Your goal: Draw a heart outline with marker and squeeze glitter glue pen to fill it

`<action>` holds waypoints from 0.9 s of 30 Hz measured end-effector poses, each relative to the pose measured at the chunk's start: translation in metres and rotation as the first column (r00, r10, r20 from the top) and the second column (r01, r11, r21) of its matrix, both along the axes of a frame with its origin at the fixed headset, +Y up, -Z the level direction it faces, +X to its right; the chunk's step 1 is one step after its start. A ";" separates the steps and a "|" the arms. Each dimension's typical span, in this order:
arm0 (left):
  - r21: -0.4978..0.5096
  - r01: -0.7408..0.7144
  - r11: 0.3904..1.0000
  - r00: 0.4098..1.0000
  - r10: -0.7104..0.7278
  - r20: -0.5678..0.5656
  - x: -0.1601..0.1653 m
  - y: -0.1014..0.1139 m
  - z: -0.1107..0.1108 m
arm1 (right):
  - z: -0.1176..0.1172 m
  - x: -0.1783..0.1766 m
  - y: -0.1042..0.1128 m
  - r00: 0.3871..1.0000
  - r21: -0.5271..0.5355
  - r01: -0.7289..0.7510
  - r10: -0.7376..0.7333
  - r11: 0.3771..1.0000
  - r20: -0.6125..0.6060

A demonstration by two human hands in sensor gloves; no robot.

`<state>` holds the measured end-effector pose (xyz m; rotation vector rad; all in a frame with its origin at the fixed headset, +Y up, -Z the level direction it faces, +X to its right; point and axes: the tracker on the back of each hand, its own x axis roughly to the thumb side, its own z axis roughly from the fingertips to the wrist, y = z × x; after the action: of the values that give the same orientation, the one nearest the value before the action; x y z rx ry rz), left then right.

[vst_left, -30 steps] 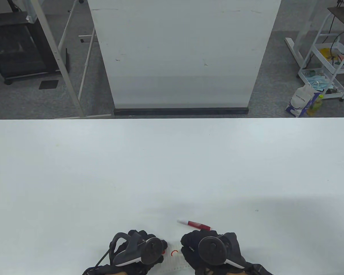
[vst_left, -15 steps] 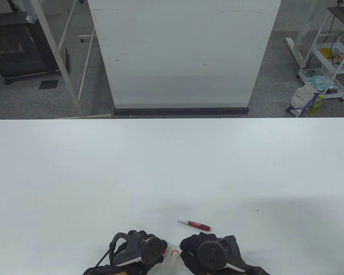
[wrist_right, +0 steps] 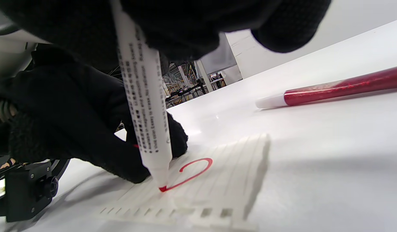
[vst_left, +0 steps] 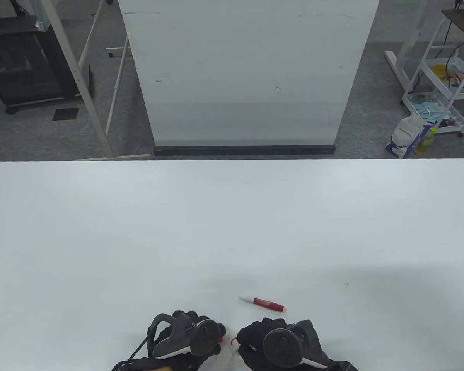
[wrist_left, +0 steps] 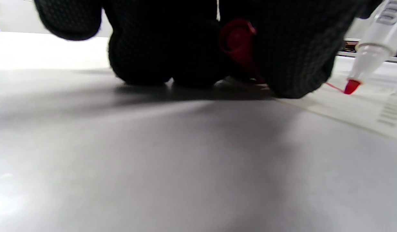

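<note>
My right hand (vst_left: 255, 340) grips a white marker (wrist_right: 143, 106) upright, its red tip (wrist_right: 162, 188) touching a white lined sheet (wrist_right: 237, 180). A red curved line (wrist_right: 195, 170) runs from the tip up into a hook. My left hand (vst_left: 210, 340) rests on the table just left of the sheet, its fingers curled round the red marker cap (wrist_left: 238, 42). The red glitter glue pen (vst_left: 262, 303) lies on the table just beyond my right hand, white tip pointing left. In the table view my right hand hides most of the sheet and the line.
The white table (vst_left: 232, 224) stretches far ahead and to both sides. Beyond its far edge stands a white board (vst_left: 247, 73). A trolley (vst_left: 444, 81) and a bag (vst_left: 406, 135) are on the floor at the right.
My right hand has slid left and toward me with the marker, covering most of the red curve in the table view. The left hand and the glitter glue pen have not moved.
</note>
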<state>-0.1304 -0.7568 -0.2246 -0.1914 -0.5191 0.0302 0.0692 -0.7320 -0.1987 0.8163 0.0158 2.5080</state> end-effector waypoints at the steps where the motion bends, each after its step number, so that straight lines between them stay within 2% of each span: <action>1: 0.000 0.001 1.000 1.000 -0.001 0.000 0.000 0.000 0.000 | 0.000 0.000 0.000 1.000 -0.001 0.000 0.000 1.000 -0.002; 14: -0.001 -0.002 1.000 1.000 0.002 0.000 0.000 0.000 0.000 | 0.000 -0.002 0.000 1.000 -0.002 -0.004 0.004 1.000 -0.009; 27: -0.002 -0.004 1.000 1.000 0.004 -0.002 0.000 0.000 0.000 | 0.003 -0.009 0.000 0.999 0.048 -0.020 0.022 0.999 -0.039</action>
<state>-0.1307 -0.7570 -0.2248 -0.1924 -0.5179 0.0346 0.0605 -0.7318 -0.1955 0.8893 -0.0224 2.5202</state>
